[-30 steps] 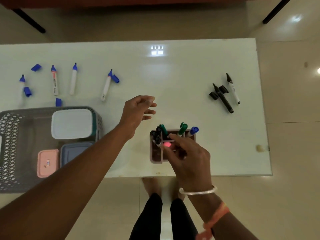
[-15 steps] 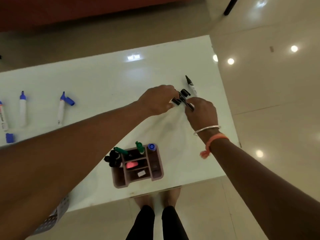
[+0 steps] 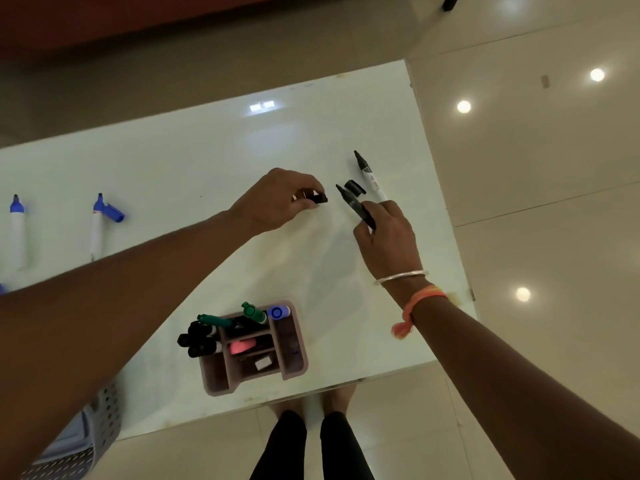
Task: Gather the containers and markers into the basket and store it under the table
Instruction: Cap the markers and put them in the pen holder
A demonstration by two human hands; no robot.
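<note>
Capping step, I judge: at the table's [image 3: 207,168] far right my left grip [image 3: 280,199] pinches a black cap [image 3: 320,198], my right grip [image 3: 388,237] holds the uncapped black marker [image 3: 353,204]. Next, align and press.

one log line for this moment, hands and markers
left hand: pinches black cap | right hand: holds uncapped black marker | second black cap, white-barrelled marker: loose on table
</note>
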